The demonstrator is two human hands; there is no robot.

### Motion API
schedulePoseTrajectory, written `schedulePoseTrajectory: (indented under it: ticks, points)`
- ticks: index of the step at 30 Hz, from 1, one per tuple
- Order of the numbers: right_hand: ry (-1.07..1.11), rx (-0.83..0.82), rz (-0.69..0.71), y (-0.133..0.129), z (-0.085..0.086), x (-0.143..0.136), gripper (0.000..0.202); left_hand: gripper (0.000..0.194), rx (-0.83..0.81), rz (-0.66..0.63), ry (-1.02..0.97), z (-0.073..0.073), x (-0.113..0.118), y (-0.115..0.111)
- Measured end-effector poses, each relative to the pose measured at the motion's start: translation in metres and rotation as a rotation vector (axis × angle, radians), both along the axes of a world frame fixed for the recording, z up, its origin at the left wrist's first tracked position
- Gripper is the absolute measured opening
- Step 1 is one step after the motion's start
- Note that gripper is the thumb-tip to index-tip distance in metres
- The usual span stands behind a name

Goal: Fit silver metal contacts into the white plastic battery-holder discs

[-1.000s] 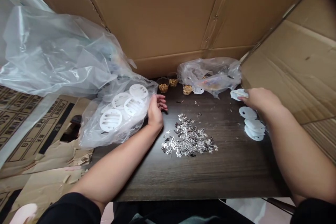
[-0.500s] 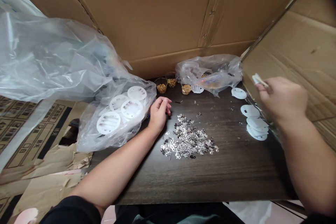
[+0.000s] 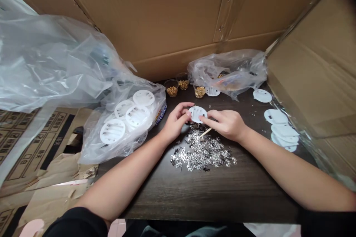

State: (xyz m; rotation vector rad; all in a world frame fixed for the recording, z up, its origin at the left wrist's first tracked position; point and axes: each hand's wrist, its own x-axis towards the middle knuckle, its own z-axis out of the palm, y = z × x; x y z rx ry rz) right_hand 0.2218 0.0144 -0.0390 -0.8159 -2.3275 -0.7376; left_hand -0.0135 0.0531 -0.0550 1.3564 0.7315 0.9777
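Observation:
Between my two hands, above the far edge of a pile of small silver metal parts (image 3: 205, 152), is a round white plastic disc (image 3: 198, 114) with slots in it. My left hand (image 3: 176, 120) grips the disc by its left edge, thumb in front. My right hand (image 3: 226, 123) pinches its right edge, and a thin pale stick (image 3: 205, 132) pokes out under those fingers, pointing down to the metal parts. Some of the pile's far side is hidden behind the disc and hands.
Clear cups (image 3: 172, 90) of gold-coloured pieces stand at the back beside a crumpled plastic bag (image 3: 230, 74). More white discs lie stacked on the right (image 3: 283, 133). An open bag (image 3: 128, 144) at left holds several discs. Cardboard walls (image 3: 167, 11) rise behind and right.
My right hand has come from the right side to the middle, and a white disc is now held between both hands. The view has shifted slightly.

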Motion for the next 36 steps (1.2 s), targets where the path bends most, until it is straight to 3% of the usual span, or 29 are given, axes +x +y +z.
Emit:
schedulePoseTrajectory:
  ticks: [4,15,18,22,28,36]
  points:
    - [0.079,-0.041,0.007,0.0,-0.009,0.007,0.029,0.032,0.027,-0.03,0.083,0.003,0.002,-0.002]
    - [0.224,-0.289,0.001,0.0,-0.015,0.007,0.028,0.041,0.072,0.081,0.085,0.001,0.004,-0.003]
    - [0.21,-0.312,0.061,0.0,-0.014,0.007,0.027,0.046,0.073,0.158,0.082,0.003,0.005,-0.002]
    - [0.207,-0.318,0.124,-0.002,-0.016,0.006,0.032,0.034,0.058,0.191,0.074,0.003,0.006,0.0]
    - [0.3,-0.348,0.001,-0.001,-0.022,0.008,0.039,0.031,0.04,0.207,0.105,0.003,0.007,-0.001]
    - [0.309,-0.311,0.059,-0.002,-0.019,0.009,0.023,0.043,0.057,0.188,0.139,0.006,0.003,-0.002]
